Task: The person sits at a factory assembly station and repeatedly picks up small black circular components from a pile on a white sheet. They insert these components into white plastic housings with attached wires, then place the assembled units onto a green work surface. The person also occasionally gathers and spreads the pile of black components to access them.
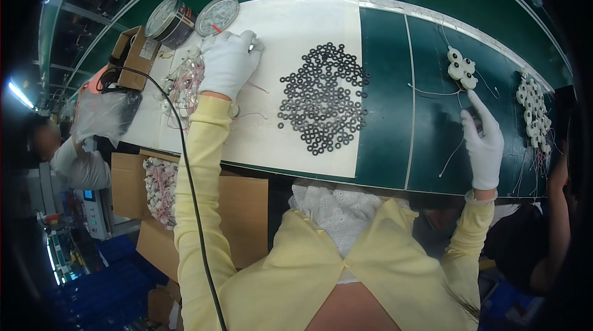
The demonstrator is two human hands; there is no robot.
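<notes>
My left hand (228,62), in a white glove, is at the far left of the white sheet with its fingers curled together. What they hold, if anything, is hidden. A thin red stick (216,28) shows just beyond the fingers, over a round metal lid (218,15); whether the hand grips it is unclear. My gloved right hand (485,142) has its index finger stretched out and the thumb apart. That fingertip touches the nearest piece of a small cluster of white round parts (462,69) with dark centres and thin wires, on the green mat.
Many small black rings (324,99) lie spread on the white sheet (265,139). Wired white parts (534,112) are grouped at the right; others (185,81) lie left. A tin (170,22), cardboard boxes (130,186) and a black cable (185,146) are at left. Other people are on both sides.
</notes>
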